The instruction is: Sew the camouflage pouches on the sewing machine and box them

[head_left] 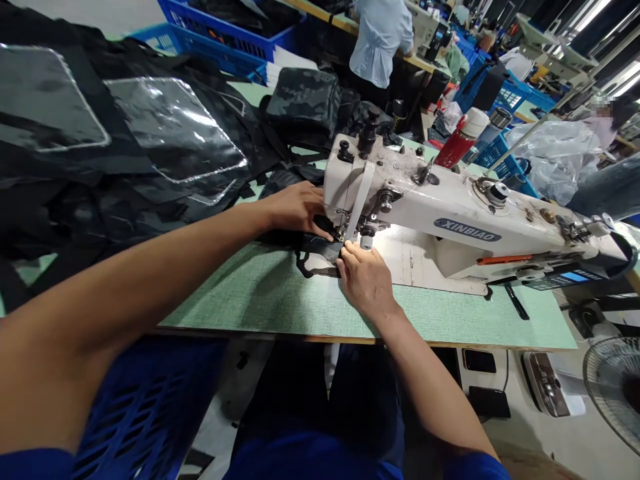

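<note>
A black fabric piece lies at the needle of a white Xinbiao sewing machine. The left hand curves over its far side, gripping; the right hand, fingers together, holds its near edge.

Sewing factory: industrial sewing machine, blue crates, distant co-worker

The sewing machine head blocked passage rearward and rightward from the right hand. The pile of black fabric panels obstructed the far side of the left hand. Hand travel was available across the green table, toward its near edge, in front of the machine.
</note>
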### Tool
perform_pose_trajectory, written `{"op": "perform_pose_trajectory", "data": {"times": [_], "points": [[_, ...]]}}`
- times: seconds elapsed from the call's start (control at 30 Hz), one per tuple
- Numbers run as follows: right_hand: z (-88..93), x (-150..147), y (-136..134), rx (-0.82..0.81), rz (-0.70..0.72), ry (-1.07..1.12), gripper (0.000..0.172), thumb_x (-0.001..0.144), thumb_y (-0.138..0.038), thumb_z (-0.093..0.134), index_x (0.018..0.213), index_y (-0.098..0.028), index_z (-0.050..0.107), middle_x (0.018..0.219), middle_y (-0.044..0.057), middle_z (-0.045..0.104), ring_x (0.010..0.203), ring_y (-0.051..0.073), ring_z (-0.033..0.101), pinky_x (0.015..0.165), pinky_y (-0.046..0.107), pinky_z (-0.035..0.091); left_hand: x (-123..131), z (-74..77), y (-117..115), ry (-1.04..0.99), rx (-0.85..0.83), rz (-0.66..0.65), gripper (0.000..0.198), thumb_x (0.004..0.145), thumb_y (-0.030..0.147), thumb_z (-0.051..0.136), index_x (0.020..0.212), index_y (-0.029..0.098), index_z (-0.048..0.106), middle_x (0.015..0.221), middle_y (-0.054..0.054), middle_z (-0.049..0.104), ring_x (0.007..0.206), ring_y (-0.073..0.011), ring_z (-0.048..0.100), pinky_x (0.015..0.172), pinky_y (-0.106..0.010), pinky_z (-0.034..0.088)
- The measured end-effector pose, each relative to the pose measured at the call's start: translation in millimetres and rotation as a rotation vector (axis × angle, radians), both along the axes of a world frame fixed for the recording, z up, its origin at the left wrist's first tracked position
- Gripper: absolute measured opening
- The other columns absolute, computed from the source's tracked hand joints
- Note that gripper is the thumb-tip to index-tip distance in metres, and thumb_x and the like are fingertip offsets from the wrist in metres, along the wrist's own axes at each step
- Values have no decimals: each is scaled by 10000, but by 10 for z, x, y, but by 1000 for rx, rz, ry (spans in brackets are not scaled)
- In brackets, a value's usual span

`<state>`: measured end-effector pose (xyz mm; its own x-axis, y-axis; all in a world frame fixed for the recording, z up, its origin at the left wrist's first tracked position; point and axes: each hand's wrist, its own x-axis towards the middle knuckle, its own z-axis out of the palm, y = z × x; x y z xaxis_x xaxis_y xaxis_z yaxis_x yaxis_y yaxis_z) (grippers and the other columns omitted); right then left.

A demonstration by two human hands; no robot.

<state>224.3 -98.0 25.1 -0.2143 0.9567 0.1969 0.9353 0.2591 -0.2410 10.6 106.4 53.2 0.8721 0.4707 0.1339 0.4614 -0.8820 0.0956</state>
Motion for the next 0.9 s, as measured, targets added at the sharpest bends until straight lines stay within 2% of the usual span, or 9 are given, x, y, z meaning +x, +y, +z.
{"op": "perform_pose_trajectory", "data": {"times": [0.1, 0.23, 0.43, 0.57, 0.7, 0.8, 0.9], "points": [[3, 16, 25, -11, -23, -2, 346, 1304, -261, 521, 1399, -198, 848, 1493, 180, 885, 1448, 344, 810, 1353, 559, 531, -23, -21, -66, 22, 40, 49, 396, 1089, 490, 904, 1292, 151, 934, 1407, -109, 913, 1376, -280, 758, 1185, -372, 519], [-11, 29, 32, -12, -29, 8, 324, 1293, -242, 530, 1346, -202, 847, 1520, 174, 879, 1465, 350, 799, 1374, 584, 513, -66, -71, -136, -8, 25, 49, 479, 1113, 504, 878, 1439, 154, 902, 1489, -131, 887, 1443, -305, 747, 1182, -417, 503], [-26, 32, 25, 4, -35, 17, 308, 1252, -182, 544, 1349, -206, 835, 1546, 173, 868, 1478, 361, 787, 1374, 610, 513, -86, -154, -156, -99, -28, 109, 480, 1037, 647, 882, 1290, 248, 968, 1288, -127, 940, 1343, -360, 833, 1015, -433, 555], [-3, 28, 36, 6, -31, 20, 309, 1226, -144, 548, 1319, -210, 835, 1555, 165, 866, 1421, 352, 808, 1372, 600, 513, -105, -194, -196, -140, -33, 152, 439, 1021, 663, 872, 1177, 265, 974, 1276, -122, 944, 1375, -374, 826, 1018, -430, 571], [24, 22, 42, -3, -28, 4, 305, 1207, -109, 548, 1280, -198, 831, 1563, 171, 861, 1443, 359, 803, 1390, 610, 492, -105, -216, -247, -126, -29, 165, 430, 1041, 656, 862, 1161, 258, 970, 1234, -122, 945, 1384, -384, 814, 1064, -449, 570], [21, 17, 42, 3, -33, 7, 314, 1198, -93, 546, 1295, -198, 825, 1553, 172, 863, 1474, 357, 789, 1395, 609, 483, -93, -188, -269, -75, -1, 186, 456, 1084, 664, 822, 1175, 240, 964, 1194, -120, 941, 1366, -369, 812, 1068, -440, 569], [-8, 13, 44, 15, -39, 20, 306, 1198, -101, 558, 1309, -202, 824, 1546, 178, 863, 1488, 360, 776, 1408, 622, 466, -74, -70, -263, -36, 6, 187, 508, 1063, 718, 845, 1189, 239, 958, 1198, -94, 935, 1280, -329, 824, 1010, -390, 572]]}}
